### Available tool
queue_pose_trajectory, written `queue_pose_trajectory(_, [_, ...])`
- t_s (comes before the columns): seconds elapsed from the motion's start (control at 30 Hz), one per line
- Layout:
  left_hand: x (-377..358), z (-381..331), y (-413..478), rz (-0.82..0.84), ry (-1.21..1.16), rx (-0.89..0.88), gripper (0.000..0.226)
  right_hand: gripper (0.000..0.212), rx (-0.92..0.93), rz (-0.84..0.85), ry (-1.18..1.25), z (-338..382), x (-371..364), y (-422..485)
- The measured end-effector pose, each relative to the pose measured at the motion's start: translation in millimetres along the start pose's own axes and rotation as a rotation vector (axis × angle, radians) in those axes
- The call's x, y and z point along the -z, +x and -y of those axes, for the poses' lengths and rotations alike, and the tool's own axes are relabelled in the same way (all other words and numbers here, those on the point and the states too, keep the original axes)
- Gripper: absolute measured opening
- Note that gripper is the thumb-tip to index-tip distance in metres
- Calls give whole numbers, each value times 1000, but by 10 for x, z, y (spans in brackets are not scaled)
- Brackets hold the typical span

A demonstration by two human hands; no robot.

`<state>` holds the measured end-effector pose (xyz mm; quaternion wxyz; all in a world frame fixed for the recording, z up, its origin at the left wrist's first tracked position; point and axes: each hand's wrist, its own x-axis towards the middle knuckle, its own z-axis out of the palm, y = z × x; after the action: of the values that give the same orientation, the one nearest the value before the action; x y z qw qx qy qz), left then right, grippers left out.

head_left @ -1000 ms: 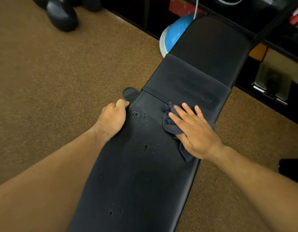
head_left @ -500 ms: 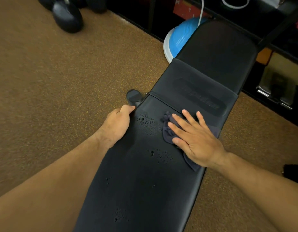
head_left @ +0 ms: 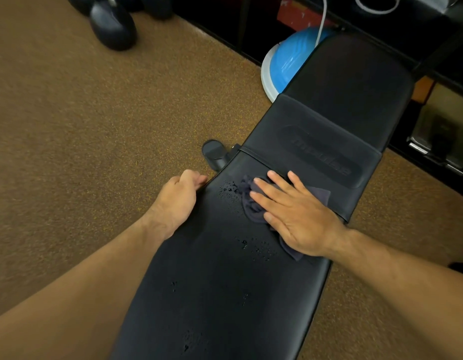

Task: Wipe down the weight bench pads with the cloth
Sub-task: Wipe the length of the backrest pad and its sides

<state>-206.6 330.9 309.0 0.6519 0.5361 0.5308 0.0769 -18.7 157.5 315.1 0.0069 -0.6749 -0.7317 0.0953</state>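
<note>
A black weight bench runs from the bottom of the view to the upper right, with a long near pad [head_left: 212, 294] and a far pad [head_left: 329, 120]. Water droplets [head_left: 229, 190] dot the near pad. My right hand [head_left: 295, 214] presses flat, fingers straight, on a dark blue cloth [head_left: 248, 203] near the seam between the pads. The cloth is bunched under my palm. My left hand [head_left: 178, 201] grips the near pad's left edge with curled fingers.
A black round bench foot [head_left: 213, 152] sticks out left of the seam. A blue balance dome [head_left: 287, 63] lies on the brown carpet behind the far pad. Dark dumbbells [head_left: 112, 24] sit at the top left. Black shelving with a white cord [head_left: 321, 24] lines the back.
My right hand has kept sliding the cloth on the near pad close to the seam, toward the droplets. My left hand stays on the pad's edge. The camera view has shifted slightly.
</note>
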Motion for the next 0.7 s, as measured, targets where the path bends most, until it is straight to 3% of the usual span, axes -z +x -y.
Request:
queue_pose_trajectory(0.37, [38, -31, 77, -12, -25, 21, 36, 58, -97, 1, 11, 198, 102, 813])
queue_pose_trajectory(0.47, [34, -54, 70, -15, -40, 13, 32, 55, -78, -4, 20, 191, 90, 732])
queue_pose_trajectory(0.7, [135, -34, 109, -50, 3, -31, 46, 51, 9, -5, 8, 135, 27, 257])
